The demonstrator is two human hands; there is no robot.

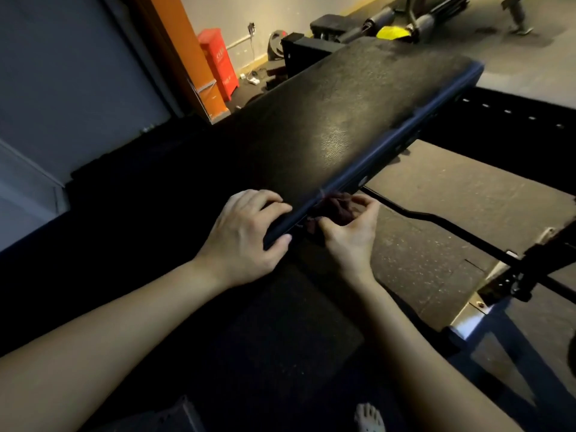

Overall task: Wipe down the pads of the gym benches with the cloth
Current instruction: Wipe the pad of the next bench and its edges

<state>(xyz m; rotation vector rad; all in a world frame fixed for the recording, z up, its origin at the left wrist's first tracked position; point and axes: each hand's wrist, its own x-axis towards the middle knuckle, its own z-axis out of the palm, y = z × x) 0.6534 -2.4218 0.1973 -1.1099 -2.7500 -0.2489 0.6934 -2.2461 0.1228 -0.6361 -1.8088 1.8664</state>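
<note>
As I look down through the head camera, I see the black bench pad [327, 120] running from the lower middle of the view up towards the far right, tilted so that its far end sits higher. The left hand [246, 235] grips the pad's near end: its fingers [268, 201] curl over the top face and the thumb hooks under the corner. Just beside it, the right hand [349, 232] holds a dark red cloth [338, 210], bunched between curled fingers [364, 201] and thumb. The cloth is pressed against the pad's right side edge, close to the near end, partly tucked below the rim. The two hands sit near each other with the pad's edge between them.

Under the pad I see a speckled rubber floor [452, 198], with a thin curved bar [420, 216] lying across it to the right of the hands. A metal frame [530, 275] stands at the right edge. Well beyond the pad, a red cabinet [218, 63] stands against an orange column [184, 57], and a weight plate [276, 45] leans at the wall. One foot [369, 419] shows at the bottom.
</note>
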